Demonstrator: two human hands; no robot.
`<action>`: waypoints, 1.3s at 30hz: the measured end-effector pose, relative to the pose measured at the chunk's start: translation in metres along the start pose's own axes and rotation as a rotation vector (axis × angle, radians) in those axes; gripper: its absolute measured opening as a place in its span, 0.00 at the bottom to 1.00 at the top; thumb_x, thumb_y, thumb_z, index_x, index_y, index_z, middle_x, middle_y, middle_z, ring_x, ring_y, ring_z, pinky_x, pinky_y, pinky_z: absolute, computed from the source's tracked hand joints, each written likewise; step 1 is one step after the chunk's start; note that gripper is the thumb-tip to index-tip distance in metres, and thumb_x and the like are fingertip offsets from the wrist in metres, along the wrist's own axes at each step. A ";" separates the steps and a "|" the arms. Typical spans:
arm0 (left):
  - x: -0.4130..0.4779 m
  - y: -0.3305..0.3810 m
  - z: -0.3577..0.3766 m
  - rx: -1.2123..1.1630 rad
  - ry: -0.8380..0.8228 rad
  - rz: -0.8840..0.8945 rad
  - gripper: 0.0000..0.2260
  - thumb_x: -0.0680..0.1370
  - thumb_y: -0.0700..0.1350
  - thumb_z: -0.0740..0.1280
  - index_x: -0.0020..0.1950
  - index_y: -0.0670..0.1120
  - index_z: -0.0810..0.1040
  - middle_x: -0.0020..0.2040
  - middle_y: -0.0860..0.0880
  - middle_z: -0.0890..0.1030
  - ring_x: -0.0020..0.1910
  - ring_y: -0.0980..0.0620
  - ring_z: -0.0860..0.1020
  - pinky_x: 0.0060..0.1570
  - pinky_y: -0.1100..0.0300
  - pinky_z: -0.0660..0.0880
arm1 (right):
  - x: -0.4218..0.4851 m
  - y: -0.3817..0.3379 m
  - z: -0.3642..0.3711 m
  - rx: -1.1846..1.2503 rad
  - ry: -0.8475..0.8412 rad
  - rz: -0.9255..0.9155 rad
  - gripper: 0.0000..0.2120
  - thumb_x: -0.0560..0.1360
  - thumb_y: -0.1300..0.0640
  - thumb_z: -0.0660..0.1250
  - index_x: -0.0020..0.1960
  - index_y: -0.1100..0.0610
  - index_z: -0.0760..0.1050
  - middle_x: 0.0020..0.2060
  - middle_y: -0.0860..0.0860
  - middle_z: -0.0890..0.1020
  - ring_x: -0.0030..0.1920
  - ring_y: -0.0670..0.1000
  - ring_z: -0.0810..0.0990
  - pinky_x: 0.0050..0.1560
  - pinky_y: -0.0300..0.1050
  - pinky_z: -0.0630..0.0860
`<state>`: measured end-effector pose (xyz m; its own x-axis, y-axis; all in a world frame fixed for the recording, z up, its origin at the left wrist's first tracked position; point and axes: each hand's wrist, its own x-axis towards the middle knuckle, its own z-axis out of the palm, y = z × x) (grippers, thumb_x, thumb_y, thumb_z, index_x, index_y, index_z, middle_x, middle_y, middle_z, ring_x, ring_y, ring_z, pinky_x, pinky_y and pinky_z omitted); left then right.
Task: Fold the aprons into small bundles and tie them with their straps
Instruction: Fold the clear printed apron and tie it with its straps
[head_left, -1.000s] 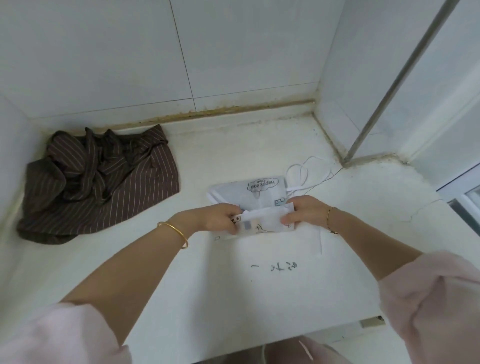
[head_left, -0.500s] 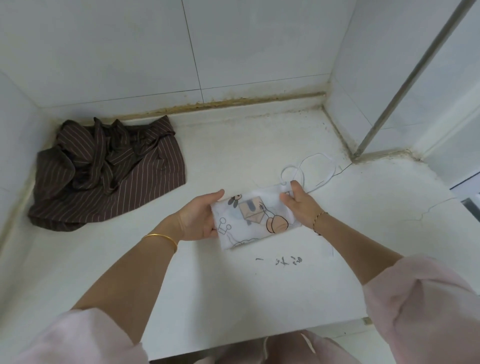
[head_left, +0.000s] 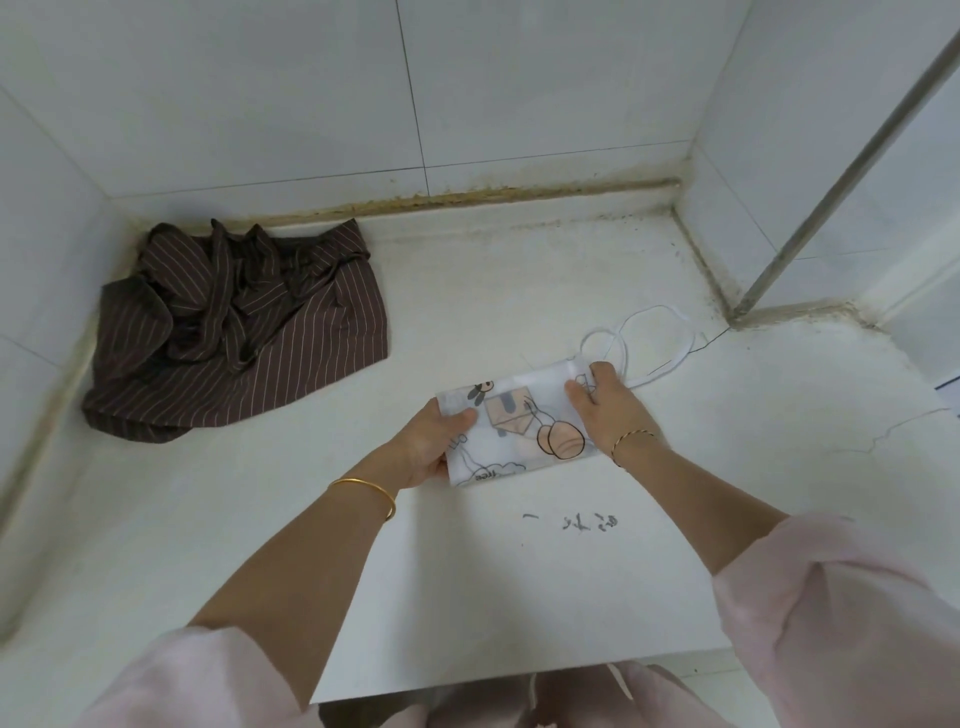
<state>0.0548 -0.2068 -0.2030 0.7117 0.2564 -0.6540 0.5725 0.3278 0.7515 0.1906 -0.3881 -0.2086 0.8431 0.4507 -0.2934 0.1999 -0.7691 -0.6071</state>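
Observation:
A white apron with cartoon prints is folded into a small rectangle at the middle of the white counter. My left hand grips its left edge, thumb on top. My right hand holds its right edge, fingers curled over the fabric. The apron's white straps trail in loops behind my right hand. A brown striped apron lies crumpled in the far left corner, apart from both hands.
White tiled walls close the counter at the back, left and right. A metal pole rises at the far right corner. Handwritten marks sit on the counter just below the folded apron. The counter's front edge runs near my knees.
The white apron was flipped over and folded toward me, so its printed side faces up. Both hands shifted to grip its two short edges.

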 end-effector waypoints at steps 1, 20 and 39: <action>0.000 0.000 0.002 0.018 0.012 0.023 0.10 0.82 0.44 0.60 0.61 0.48 0.75 0.54 0.44 0.82 0.51 0.45 0.81 0.45 0.51 0.80 | 0.001 0.000 0.001 -0.061 0.008 -0.018 0.16 0.80 0.46 0.52 0.62 0.56 0.61 0.45 0.56 0.75 0.44 0.59 0.76 0.47 0.54 0.75; 0.021 -0.015 0.026 1.773 0.080 0.555 0.30 0.77 0.63 0.35 0.78 0.55 0.44 0.78 0.47 0.42 0.77 0.48 0.43 0.75 0.50 0.41 | 0.006 -0.013 0.002 -0.270 0.131 -0.034 0.28 0.75 0.56 0.67 0.70 0.57 0.60 0.58 0.58 0.72 0.54 0.60 0.76 0.49 0.50 0.75; 0.021 0.002 0.000 1.536 -0.119 0.594 0.30 0.64 0.73 0.59 0.45 0.47 0.68 0.48 0.51 0.70 0.46 0.51 0.68 0.47 0.59 0.66 | -0.008 -0.019 -0.009 -0.623 -0.248 -0.456 0.32 0.72 0.40 0.65 0.67 0.59 0.65 0.63 0.54 0.67 0.63 0.55 0.64 0.67 0.44 0.60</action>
<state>0.0706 -0.2008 -0.2149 0.9486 -0.0809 -0.3061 0.0168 -0.9526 0.3037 0.1846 -0.3813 -0.1883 0.4908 0.8119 -0.3162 0.8000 -0.5637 -0.2056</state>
